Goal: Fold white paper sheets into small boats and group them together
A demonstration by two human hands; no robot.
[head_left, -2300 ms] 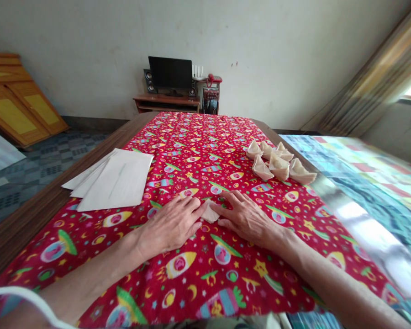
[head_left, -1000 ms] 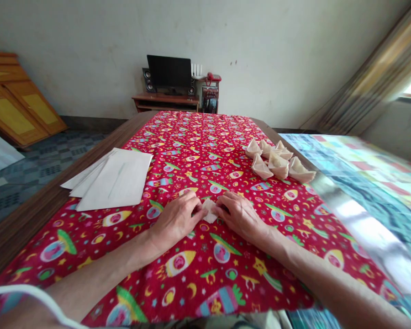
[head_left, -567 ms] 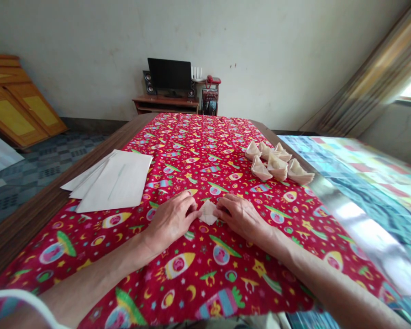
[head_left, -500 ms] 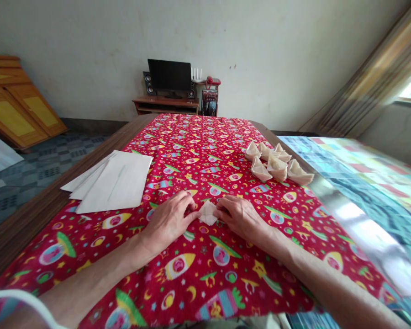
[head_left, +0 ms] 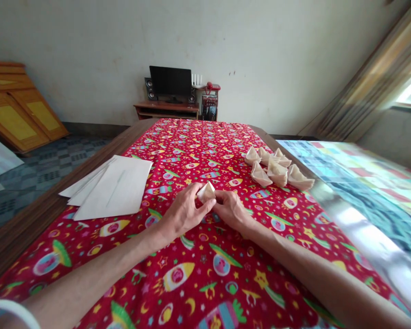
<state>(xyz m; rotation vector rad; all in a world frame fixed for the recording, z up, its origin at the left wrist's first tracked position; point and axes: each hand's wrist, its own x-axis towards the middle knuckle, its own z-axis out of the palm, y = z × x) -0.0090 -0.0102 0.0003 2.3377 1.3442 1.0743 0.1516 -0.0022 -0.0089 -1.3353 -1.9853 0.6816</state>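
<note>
My left grip (head_left: 187, 204) was closed on the paper (head_left: 206, 191), thumb across its near side, the fingertips behind out of sight. My right grip (head_left: 232, 209) was pinched at its right edge, fingertips partly covered. The paper sat between them over the cloth (head_left: 205, 269), pale and folded to a peak, its lower part hidden, its creases hard to make out. Red, soft-looking and rocket-printed, the cloth hid most of the wood-grained bench (head_left: 7, 242). Flat sheets (head_left: 114, 189) overlapped at left; pointed, hollow shapes (head_left: 277, 171) crowded at right, the rear ones partly hidden.
</note>
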